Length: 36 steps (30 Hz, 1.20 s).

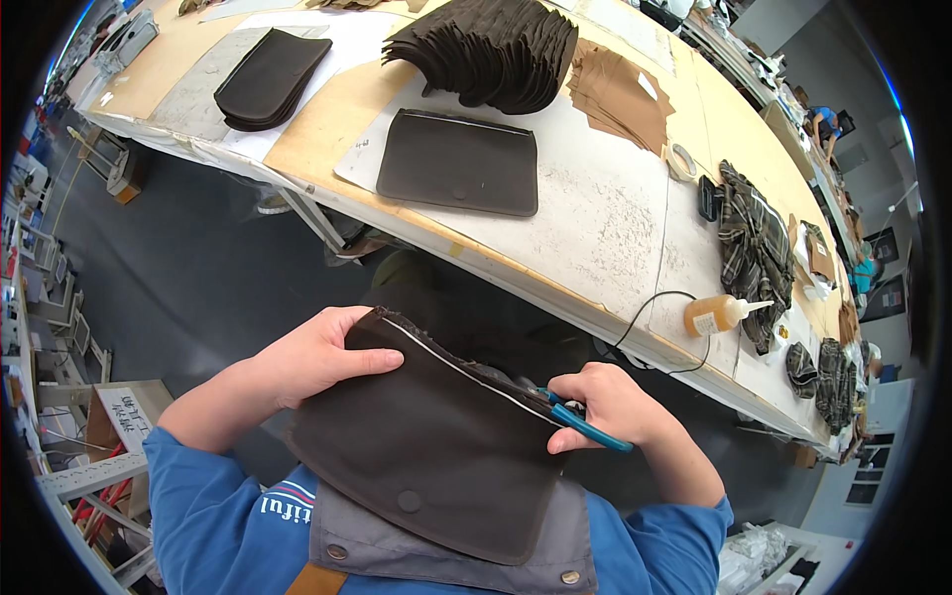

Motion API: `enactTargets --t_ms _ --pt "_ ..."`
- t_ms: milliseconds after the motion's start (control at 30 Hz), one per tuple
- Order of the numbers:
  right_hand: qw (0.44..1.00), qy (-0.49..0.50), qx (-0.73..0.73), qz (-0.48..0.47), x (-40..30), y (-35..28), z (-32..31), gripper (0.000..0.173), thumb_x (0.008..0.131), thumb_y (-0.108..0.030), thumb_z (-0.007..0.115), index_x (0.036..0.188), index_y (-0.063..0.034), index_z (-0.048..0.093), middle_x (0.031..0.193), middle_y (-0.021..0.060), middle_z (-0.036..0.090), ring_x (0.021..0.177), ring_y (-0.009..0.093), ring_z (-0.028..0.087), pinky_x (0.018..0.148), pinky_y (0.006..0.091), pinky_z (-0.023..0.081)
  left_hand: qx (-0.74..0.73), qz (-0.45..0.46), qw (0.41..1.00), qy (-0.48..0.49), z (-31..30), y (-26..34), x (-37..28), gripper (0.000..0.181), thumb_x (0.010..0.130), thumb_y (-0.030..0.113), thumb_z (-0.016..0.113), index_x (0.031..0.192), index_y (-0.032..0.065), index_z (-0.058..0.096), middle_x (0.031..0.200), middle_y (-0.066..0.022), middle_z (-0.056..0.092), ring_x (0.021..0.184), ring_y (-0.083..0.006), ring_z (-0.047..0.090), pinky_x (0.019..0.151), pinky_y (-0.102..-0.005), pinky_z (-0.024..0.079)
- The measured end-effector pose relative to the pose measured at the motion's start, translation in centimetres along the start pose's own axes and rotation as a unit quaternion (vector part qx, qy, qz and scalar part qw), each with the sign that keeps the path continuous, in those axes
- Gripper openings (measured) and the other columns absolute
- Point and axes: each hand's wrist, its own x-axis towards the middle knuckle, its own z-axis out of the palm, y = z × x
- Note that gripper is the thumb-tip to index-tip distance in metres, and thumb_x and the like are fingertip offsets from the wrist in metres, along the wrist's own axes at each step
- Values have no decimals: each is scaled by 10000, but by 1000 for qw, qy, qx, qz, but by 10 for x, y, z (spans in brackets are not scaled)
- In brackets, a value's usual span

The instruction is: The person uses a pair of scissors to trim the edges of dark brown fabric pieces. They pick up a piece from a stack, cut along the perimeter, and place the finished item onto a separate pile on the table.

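My left hand (327,357) grips the upper left corner of a dark brown leather flap panel (431,446), thumb on its face. The panel rests against my grey apron (349,535). A white line runs along its frayed upper edge, and a round disc shape shows near its curved lower edge. In my right hand (610,409) is a cutting tool with teal handles (591,429), held at the right end of that edge. Its blades are mostly hidden, so I cannot tell whether they touch the material. A similar dark panel (457,163) lies flat on the table.
The worktable (595,208) holds a thick stack of dark pieces (491,52), a smaller stack (271,78), brown sheets (621,97), a tape roll (680,161), plaid fabric (755,253) and an amber bottle (718,315) near its edge. A metal rack (97,476) stands at my left.
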Motion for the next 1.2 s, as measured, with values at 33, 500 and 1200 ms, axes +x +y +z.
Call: enactTargets --t_ms 33,500,1200 --pt "1000 2 -1 0 0 0 0 654 691 -681 716 693 -38 595 483 95 488 490 304 557 498 368 426 2 -2 1000 3 0 0 0 261 893 89 661 1141 24 611 1052 -41 666 932 -103 622 836 -269 528" --pt "999 47 8 -24 -3 9 8 669 654 -707 721 655 -50 593 470 81 497 474 278 559 487 348 423 -59 -8 998 -3 -2 -10 4 234 945 173 608 1120 18 618 1021 -38 667 912 -99 627 812 -264 529" --pt "997 -17 -79 -9 7 14 -14 716 757 -742 590 847 -32 589 627 143 567 665 361 610 618 412 473 2 1 1000 -19 26 -3 17 217 975 181 563 1092 8 622 973 -31 665 870 -79 609 790 -254 518"
